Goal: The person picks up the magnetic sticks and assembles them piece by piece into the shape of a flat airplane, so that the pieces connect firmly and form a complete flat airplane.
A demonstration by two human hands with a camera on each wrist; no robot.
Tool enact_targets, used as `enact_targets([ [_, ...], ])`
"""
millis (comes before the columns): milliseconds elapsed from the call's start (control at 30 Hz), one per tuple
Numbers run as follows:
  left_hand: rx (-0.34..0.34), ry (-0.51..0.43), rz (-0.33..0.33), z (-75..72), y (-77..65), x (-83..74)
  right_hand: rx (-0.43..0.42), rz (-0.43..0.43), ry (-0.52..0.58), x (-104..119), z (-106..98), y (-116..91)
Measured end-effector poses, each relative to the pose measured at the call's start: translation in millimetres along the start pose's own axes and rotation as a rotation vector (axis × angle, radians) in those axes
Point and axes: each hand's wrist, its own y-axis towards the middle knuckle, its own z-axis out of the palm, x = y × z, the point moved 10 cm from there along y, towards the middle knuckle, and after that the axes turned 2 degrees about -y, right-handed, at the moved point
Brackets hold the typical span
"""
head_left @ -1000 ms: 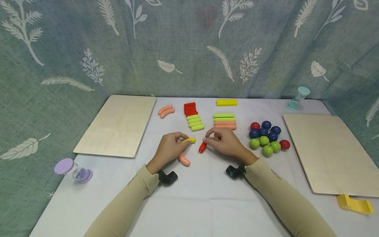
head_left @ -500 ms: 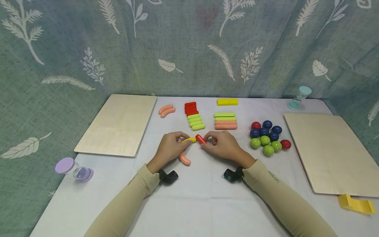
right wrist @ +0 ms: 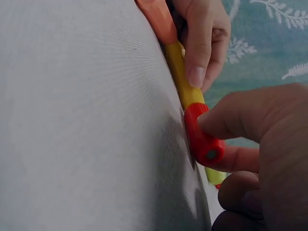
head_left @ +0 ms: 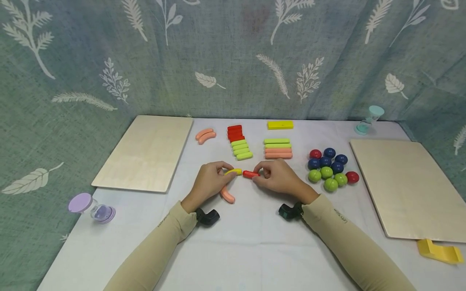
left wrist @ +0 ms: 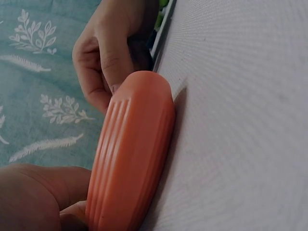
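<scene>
My left hand pinches a yellow curved toy rod near the table's middle. A pink curved rod meets its left end, partly hidden by the fingers; its grooved side fills much of the left wrist view. Between thumb and finger, my right hand holds a short red toy rod. A grey disc shows in the end of the red rod in the right wrist view. In the head view a narrow gap parts the red and yellow ends, which lie roughly in line.
Beyond the hands lie green rods, red rods, pink rods and a yellow bar. Several balls cluster at right. Wooden boards flank both sides. Sand timers and a yellow bracket stand nearby.
The red rod has risen from below right of the yellow rod's tip and swung from steep to nearly level, its end facing the yellow. My left hand has kept its place.
</scene>
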Motion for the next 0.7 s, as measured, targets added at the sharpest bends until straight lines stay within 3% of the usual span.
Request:
enact_targets([
  [333,0.002,-0.006,0.012,0.6,-0.3,1.0,-0.042,-0.024,-0.027,1.4,-0.4,0.3],
  [700,0.08,0.025,0.05,8.7,0.0,-4.9,-0.049,-0.053,-0.033,3.2,5.5,-0.7],
])
